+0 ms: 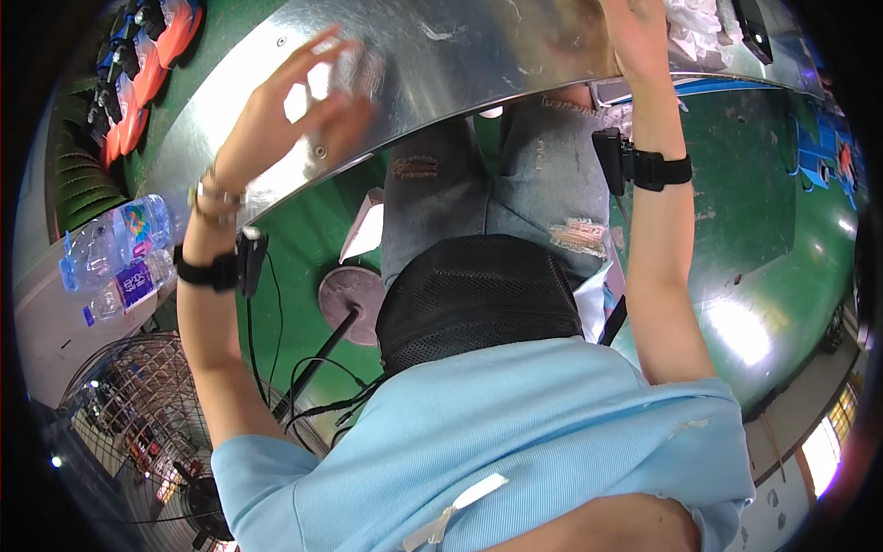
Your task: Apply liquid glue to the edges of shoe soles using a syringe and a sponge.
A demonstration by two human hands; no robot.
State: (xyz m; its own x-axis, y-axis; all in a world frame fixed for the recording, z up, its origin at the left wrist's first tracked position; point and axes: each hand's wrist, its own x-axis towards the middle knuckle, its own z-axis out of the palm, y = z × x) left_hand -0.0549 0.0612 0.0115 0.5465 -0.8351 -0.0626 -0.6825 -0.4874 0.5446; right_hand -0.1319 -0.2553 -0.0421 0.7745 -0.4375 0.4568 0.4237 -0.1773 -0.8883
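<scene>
My left hand [299, 109] hovers over the left part of a shiny metal worktop [441, 55], its fingers spread and slightly curled. Nothing shows between them, though the fingertips are a little smeared by motion. My right hand [636, 39] reaches to the top edge of the picture, beside a heap of crumpled white wrapping [696, 29]. Its fingers run out of the picture, so any held thing is hidden. A dark, flat, phone-like object [753, 33] lies just right of the wrapping.
Several orange, black and blue shoes [138, 78] are at the upper left. Two plastic bottles [120, 241] lie on a pale surface at the left. Below them is a wire-cage fan [152, 414]. A black mesh bag [478, 299] rests at my waist. Cables hang by my left arm.
</scene>
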